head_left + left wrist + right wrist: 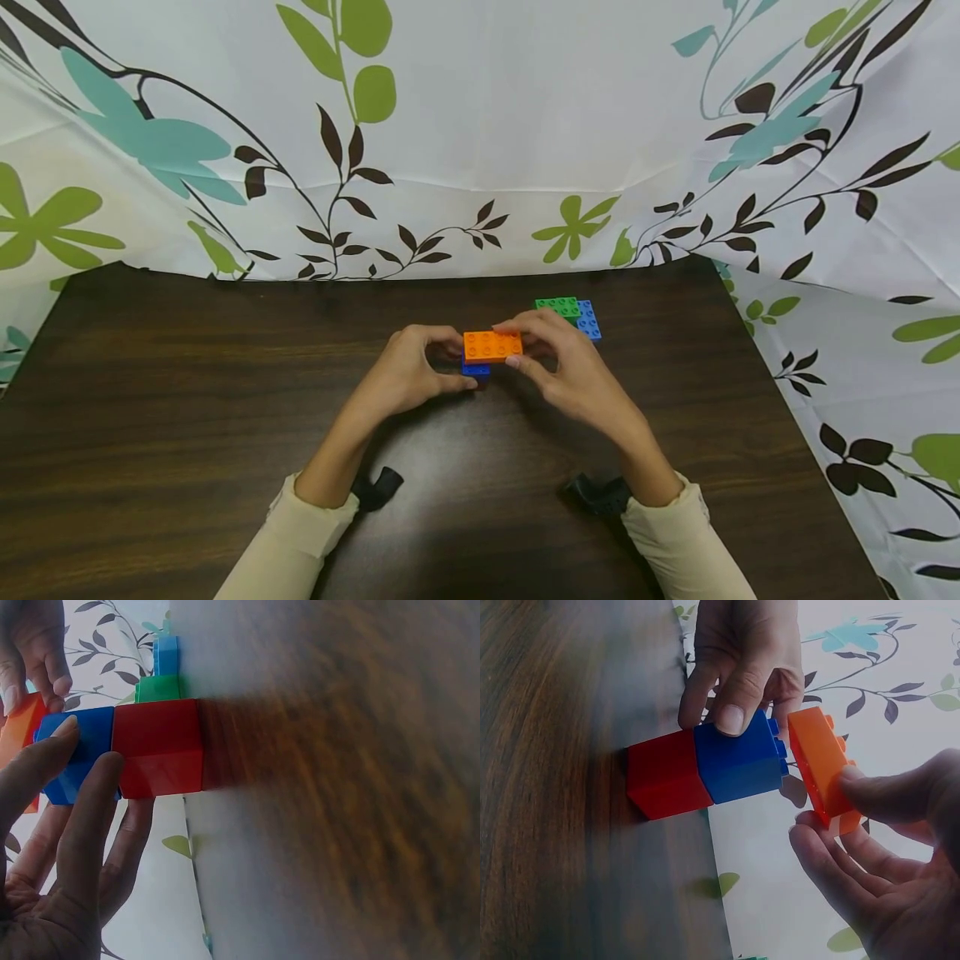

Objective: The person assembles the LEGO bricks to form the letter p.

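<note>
1. I have the orange brick (492, 347) pinched in the right grip (566, 367); it sits tilted over the dark-blue brick (739, 761), and I cannot tell whether an edge touches.
2. The left grip (405, 371) clasps the dark-blue brick, whose studs (781, 748) face the orange one.
3. Just below the left grip's hold, the red brick (667, 776) lies flush under the dark-blue one and seems to stand on the surface (187, 400).
4. I take the step in hand to be fitting the orange brick onto this stack; it does not look seated.
5. As I judge it, the next move calls for levelling the orange brick in the right grip, matching its underside to the studs, then pressing down while the left grip steadies the stack.
6. Just beyond the right grip, the green brick (557, 307) overlaps the light-blue brick (588, 320) in my head view.
7. Past both grips, patterned cloth (487, 100) hangs at the surface's far edge.
</note>
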